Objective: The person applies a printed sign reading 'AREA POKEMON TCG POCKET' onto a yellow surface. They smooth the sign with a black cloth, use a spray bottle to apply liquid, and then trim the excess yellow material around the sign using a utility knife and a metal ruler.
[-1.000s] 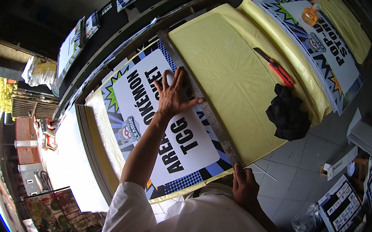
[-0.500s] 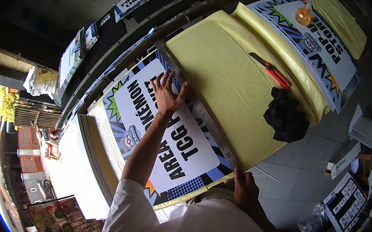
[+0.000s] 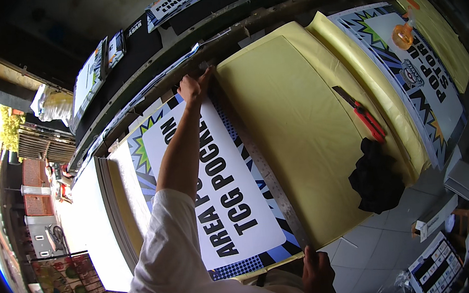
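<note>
A long metal ruler (image 3: 267,175) lies along the right edge of a printed sign (image 3: 231,169) with bold black lettering on a white panel and a blue border. At the ruler's far end my left hand (image 3: 193,89) is closed, its thumb pointing along the ruler's tip. My right hand (image 3: 318,274) grips the near end, thumb on top and fingers curled below. Right of the ruler spreads a pale yellow sheet (image 3: 277,125). On it rest a red utility knife (image 3: 367,122) with a dark blade and a crumpled black cloth (image 3: 377,178).
A second printed sign (image 3: 438,87) lies to the right, with an orange spray bottle (image 3: 403,35) on it. A thick stack of boards (image 3: 114,214) sits at the left. A metal rail (image 3: 165,71) runs behind. Grey boards and boxes (image 3: 465,172) stand at the lower right.
My left hand has gone from lying spread on the sign to the ruler's far end and closed there. My right hand stays at the near end. The whole view has shifted slightly.
</note>
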A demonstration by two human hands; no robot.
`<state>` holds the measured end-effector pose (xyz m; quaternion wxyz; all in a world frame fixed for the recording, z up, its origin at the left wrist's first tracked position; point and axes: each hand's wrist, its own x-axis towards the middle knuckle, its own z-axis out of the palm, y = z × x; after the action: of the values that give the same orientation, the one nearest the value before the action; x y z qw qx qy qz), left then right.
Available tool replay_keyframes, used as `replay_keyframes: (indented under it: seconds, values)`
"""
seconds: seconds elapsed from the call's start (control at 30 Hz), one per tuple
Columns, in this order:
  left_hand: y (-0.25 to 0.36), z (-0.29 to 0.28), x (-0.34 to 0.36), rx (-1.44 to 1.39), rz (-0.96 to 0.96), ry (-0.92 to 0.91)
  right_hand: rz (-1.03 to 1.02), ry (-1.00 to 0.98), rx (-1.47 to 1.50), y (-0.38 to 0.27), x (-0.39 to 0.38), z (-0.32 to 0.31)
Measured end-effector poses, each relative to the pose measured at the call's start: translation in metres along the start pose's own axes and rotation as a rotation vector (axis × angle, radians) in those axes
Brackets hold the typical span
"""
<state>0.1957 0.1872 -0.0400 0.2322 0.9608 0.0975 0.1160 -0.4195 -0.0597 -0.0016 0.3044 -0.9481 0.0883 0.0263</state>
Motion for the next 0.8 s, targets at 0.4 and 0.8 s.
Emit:
replay_keyframes:
  seconds: [0.4, 0.8]
  values:
    - [-0.007, 0.008, -0.001, -0.077, 0.075, 0.028, 0.024, -0.107, 0.064, -0.001, 0.002, -0.010]
    - [-0.003, 0.001, -0.004, -0.078, 0.063, 0.016, 0.024, -0.164, 0.162, -0.001, 0.004, -0.014]
